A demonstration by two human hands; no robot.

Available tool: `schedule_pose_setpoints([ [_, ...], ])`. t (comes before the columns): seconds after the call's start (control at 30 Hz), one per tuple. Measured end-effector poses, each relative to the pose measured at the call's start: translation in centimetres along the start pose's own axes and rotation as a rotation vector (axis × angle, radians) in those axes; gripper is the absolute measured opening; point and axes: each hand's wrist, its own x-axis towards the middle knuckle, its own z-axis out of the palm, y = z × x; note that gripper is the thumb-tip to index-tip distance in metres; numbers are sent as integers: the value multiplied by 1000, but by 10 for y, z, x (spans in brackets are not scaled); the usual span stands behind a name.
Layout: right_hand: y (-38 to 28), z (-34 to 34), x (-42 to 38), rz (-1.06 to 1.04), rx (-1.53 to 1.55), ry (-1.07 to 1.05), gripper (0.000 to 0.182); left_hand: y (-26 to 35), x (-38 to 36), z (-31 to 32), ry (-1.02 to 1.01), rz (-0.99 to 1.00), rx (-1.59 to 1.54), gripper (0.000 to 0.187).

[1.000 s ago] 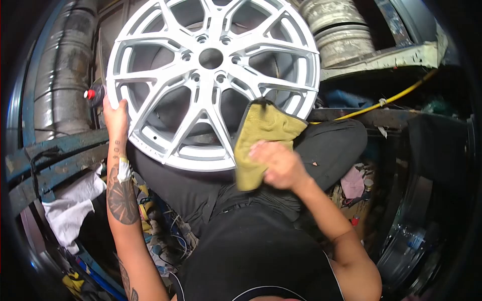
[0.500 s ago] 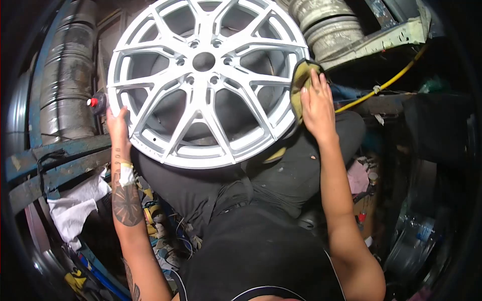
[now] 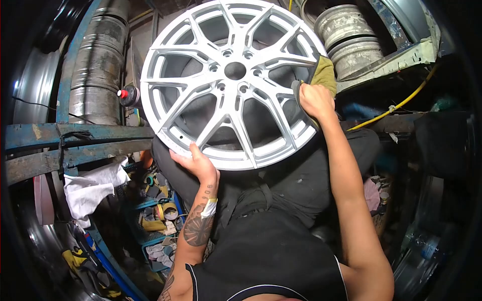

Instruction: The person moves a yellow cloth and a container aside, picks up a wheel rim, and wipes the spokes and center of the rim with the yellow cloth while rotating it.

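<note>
A silver-white multi-spoke wheel rim (image 3: 235,93) rests tilted above my lap, its face toward me. My left hand (image 3: 197,163) grips the lower left edge of the rim, thumb over the front and the other fingers partly hidden behind it. At the right edge, my right hand (image 3: 316,103) is closed on an olive-yellow cloth (image 3: 324,75) with a dark border. The cloth lies against the outer edge and spoke ends there.
Stacked metal rims (image 3: 98,70) stand at the left behind a blue frame (image 3: 35,135); more dirty rims (image 3: 351,45) are at the upper right. A red-capped bottle (image 3: 131,95), white rag (image 3: 93,188), yellow hose (image 3: 401,105) and basket of odds and ends (image 3: 158,223) surround me.
My left hand has moved from the rim's left side to its lower left edge. My right hand has gone from flat on the cloth to closed around it. The view has shifted.
</note>
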Motion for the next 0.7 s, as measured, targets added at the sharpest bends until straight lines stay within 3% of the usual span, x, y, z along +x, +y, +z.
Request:
schedule_pose_setpoints([
  [0.1,-17,0,-15,74,51,16,45,4,21,0,-73,32,82,61],
  [0.37,-84,36,-64,177,316,153,43,21,173,7,-421,213,424,63],
  [0.47,-80,46,-35,499,516,127,42,9,185,5,-299,495,830,73],
  [0.53,-102,43,-6,326,668,81,48,9,183,6,-313,397,721,74],
  [0.6,-154,29,13,-75,707,32,60,19,175,11,-314,304,664,75],
  [0.7,-171,50,10,-437,411,74,77,10,181,6,-336,324,609,74],
])
